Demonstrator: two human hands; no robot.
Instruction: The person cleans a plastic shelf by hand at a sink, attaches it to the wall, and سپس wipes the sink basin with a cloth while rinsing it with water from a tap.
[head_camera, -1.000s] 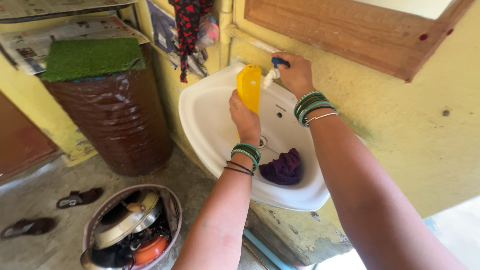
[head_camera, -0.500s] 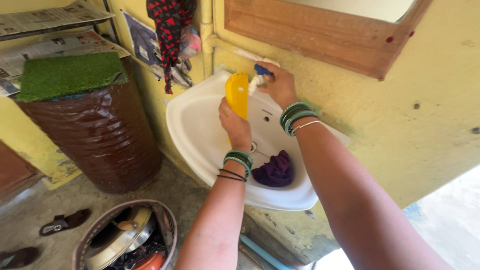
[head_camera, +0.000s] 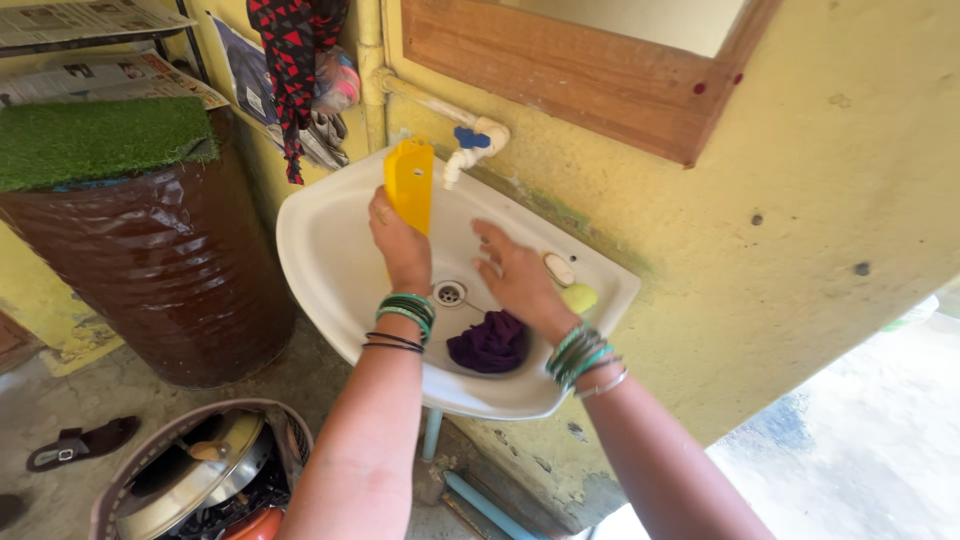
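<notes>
Yellow plastic scoop (head_camera: 410, 187) stands upright over the white sink (head_camera: 318, 250), gripped at its lower end by the left hand (head_camera: 401, 246) just below the tap (head_camera: 468, 148). The right hand (head_camera: 518, 278) hovers open, fingers spread, above a purple cloth (head_camera: 489, 342) in the basin.

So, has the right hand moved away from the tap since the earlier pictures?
Yes. The right hand has left the tap and come down over the sink, near the purple cloth, open and empty.
</notes>
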